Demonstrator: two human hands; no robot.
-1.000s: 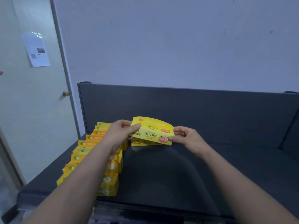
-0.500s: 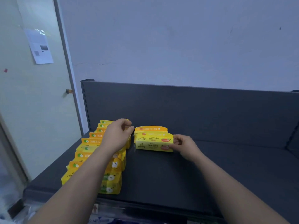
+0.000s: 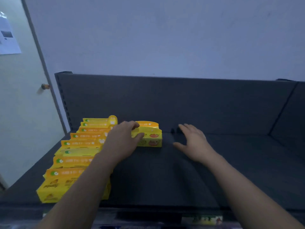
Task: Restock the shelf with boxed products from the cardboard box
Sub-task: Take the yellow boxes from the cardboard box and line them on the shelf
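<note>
left hand [image 3: 122,142]: I see it gripping the lone box, fingers curled over the top edge and thumb pressed on the front face.
right hand [image 3: 193,142]: wide, fingers straight and spread, palm down over the bare shelf, apart from the lone box at its 3 o'clock.
lone box [image 3: 151,138]: glossy yellow card, a long low block with an arched orange header tab. Red and green printed pictures show on the front, too blurred for me to read. It stands upright near the back of the shelf.
row of boxes [image 3: 79,152]: same glossy yellow card with orange header strips, filed one behind another from the front edge to the back, at the lone box's 9 o'clock. The rearmost is just beside it.
shelf [image 3: 165,176]: dark grey, matte, flat deck.
back panel [image 3: 165,100]: same dark matte finish, upright, with a slotted strip at its left edge.
door [image 3: 21,113]: pale and smooth at 9 o'clock, with a small round knob [image 3: 45,86] and a sheet of paper [image 3: 8,38].
</note>
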